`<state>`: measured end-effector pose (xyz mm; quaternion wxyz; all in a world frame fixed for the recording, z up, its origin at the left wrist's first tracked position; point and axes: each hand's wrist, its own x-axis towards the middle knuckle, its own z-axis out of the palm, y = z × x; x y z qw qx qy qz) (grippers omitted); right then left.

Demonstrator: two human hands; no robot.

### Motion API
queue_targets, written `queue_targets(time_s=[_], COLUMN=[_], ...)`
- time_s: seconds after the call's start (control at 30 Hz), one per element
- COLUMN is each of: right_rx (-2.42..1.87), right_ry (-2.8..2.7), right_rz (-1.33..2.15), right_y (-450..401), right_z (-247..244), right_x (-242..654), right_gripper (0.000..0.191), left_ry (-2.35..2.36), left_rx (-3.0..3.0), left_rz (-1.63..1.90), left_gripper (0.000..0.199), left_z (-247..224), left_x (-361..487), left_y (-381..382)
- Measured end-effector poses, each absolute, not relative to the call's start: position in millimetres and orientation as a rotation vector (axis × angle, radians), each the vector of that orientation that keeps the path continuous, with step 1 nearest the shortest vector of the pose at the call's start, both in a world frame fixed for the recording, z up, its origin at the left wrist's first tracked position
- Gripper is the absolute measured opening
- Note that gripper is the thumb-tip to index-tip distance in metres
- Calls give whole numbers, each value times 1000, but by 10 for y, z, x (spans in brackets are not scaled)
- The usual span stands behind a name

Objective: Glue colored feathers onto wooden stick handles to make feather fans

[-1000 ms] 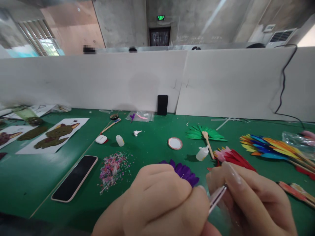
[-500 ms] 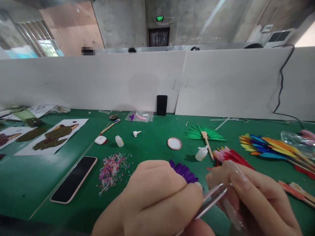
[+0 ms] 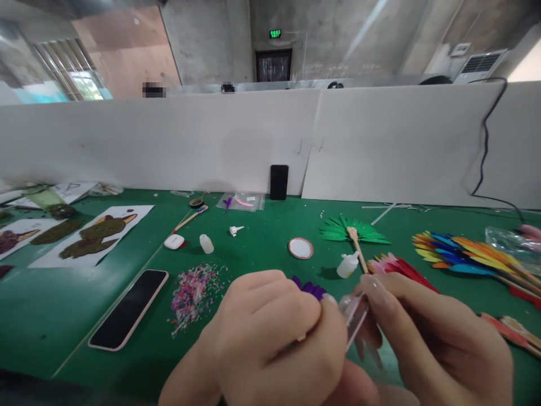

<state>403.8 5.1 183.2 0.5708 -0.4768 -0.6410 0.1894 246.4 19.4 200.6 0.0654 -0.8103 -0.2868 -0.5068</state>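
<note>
My left hand (image 3: 274, 332) is closed, knuckles up, low in the middle of the view. A tiny pale tip shows between its fingers; what it grips is mostly hidden. My right hand (image 3: 422, 332) pinches a clear, shiny plastic-looking piece (image 3: 357, 321) between thumb and fingers. That piece spans the gap between both hands, its exact kind unclear. Just behind my left hand, a purple petalled piece (image 3: 310, 288) is partly covered. Beyond my right hand lie red and pink petals (image 3: 397, 268) and a white dropper bottle (image 3: 347, 265).
A green fan on a wooden stick (image 3: 355, 232) and multicoloured feather-like pieces (image 3: 465, 254) lie on the right. A round white lid (image 3: 301, 248) rests mid-table. Leftward are a small bottle (image 3: 206, 243), colourful flakes (image 3: 194, 293) and a phone (image 3: 129, 309). A white partition (image 3: 190, 141) stands behind.
My right hand has shifted slightly left, closer to my left hand. Two shiny narrow edges between the hands now look like one broader clear piece. My left hand covers more of the purple petals.
</note>
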Motion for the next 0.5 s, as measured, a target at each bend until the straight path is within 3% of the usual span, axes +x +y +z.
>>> queue_targets(time_s=[0.07, 0.13, 0.27, 0.37, 0.5], right_rx=[-1143, -1171, -1124, -1102, -1082], right_ry=[-1537, -1595, -1708, -1596, -1323], right_rz=[349, 236, 110, 231, 597], right_y=[76, 99, 151, 166, 138], right_z=[1878, 1885, 1838, 1844, 1918], right_x=[4016, 4036, 4143, 4135, 3997], right_gripper=[26, 20, 11, 14, 38], left_ry=[-825, -811, -834, -724, -697], left_rx=[-2473, -2479, -2460, -2487, -2494], left_rz=[-1418, -1418, -1703, -1865, -1860], left_gripper=[23, 25, 19, 18, 17], left_z=[2016, 2011, 1996, 2013, 2013], left_x=[2447, 2446, 2455, 2440, 2410], left_y=[223, 255, 335, 391, 398])
